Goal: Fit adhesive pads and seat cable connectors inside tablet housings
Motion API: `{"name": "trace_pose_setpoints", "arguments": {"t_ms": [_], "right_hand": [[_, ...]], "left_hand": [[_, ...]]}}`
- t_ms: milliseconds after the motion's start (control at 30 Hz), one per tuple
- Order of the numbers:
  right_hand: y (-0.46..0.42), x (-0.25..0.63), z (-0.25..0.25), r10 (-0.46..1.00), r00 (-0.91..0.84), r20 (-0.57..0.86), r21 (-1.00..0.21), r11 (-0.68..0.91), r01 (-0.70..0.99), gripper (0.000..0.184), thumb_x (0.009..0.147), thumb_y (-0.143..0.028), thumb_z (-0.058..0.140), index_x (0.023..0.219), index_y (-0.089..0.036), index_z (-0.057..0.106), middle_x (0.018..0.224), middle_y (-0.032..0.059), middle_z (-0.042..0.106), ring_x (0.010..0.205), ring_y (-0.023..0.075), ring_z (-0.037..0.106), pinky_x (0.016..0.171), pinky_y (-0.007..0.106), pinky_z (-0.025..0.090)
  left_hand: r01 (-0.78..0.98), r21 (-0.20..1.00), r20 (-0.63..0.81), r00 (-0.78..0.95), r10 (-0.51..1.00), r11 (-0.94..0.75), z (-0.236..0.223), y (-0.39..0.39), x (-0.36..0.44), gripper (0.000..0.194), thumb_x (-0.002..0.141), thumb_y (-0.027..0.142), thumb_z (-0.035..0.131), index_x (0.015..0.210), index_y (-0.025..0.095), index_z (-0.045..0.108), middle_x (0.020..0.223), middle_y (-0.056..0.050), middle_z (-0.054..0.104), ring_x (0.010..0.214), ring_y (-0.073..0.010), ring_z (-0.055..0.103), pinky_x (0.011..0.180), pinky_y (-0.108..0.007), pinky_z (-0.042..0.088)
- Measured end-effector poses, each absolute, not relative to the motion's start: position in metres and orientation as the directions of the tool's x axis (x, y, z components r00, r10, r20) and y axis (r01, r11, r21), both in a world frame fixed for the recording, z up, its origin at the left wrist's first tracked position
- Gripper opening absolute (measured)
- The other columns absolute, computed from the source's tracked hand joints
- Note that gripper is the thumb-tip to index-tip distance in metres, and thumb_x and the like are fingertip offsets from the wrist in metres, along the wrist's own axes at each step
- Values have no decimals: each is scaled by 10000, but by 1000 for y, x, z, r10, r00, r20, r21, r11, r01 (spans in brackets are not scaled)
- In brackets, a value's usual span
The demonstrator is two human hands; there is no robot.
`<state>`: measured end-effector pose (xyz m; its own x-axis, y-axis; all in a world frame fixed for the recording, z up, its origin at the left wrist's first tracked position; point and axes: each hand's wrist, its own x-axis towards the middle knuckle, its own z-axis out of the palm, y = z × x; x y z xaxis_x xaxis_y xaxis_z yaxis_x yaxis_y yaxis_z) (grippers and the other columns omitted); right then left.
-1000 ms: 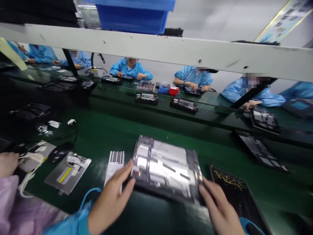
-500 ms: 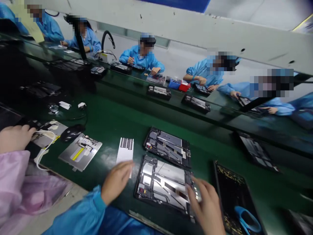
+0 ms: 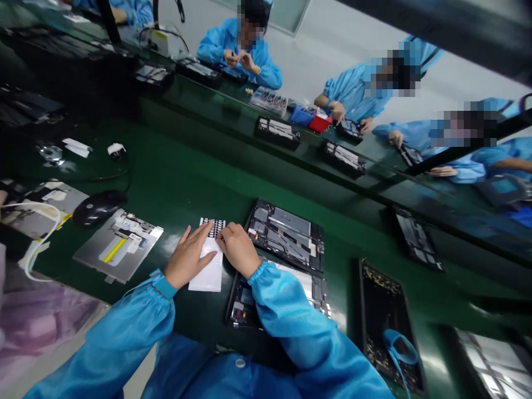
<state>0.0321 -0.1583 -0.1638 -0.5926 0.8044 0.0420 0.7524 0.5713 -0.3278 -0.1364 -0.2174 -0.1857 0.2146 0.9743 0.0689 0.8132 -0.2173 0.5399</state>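
On the green bench lies a white sticker sheet with rows of small black stickers at its far end. My left hand rests on it, fingers stretched out and thumb apart. Closed at the fingertips, my right hand pinches at the sheet's right edge beside the stickers; whether a single sticker is between the fingers is hidden. Just right of the sheet is an opened tablet-like device with its inner parts showing. A nearer opened device is partly covered by my right sleeve.
Left of the sheet lie a silver panel with yellow tape, a black mouse and a white cable. To the right, a black tray holds small gold-coloured pieces and a blue strap. Co-workers sit across the raised shelf.
My right hand has moved left from the nearer opened device to the sticker sheet. My left hand has moved up onto the sheet. The neighbour's hand at the left has mostly gone from view.
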Motion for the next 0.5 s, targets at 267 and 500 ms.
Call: {"name": "trace_pose_setpoints", "arguments": {"t_ms": [267,500], "right_hand": [[-152,42,-141,788,-615,29,-380,578,722,141,1025,-194,494,1005,-147,625,1027,104,618,999,227,561,936,370,465],[-235,141,-74,802,-466,374,-680,579,450,79,1042,-229,470,988,-242,526,954,37,552,945,201,562,839,372,497]], "left_hand": [[827,498,109,239,965,-261,-192,-209,-138,704,965,406,505,1583,182,253,1610,-120,405,1496,-264,375,1267,-500,176],[784,515,341,185,922,-347,-168,-226,-129,380,985,439,526,1323,281,603,1539,-49,516,1504,-289,357,1248,-572,214]]}}
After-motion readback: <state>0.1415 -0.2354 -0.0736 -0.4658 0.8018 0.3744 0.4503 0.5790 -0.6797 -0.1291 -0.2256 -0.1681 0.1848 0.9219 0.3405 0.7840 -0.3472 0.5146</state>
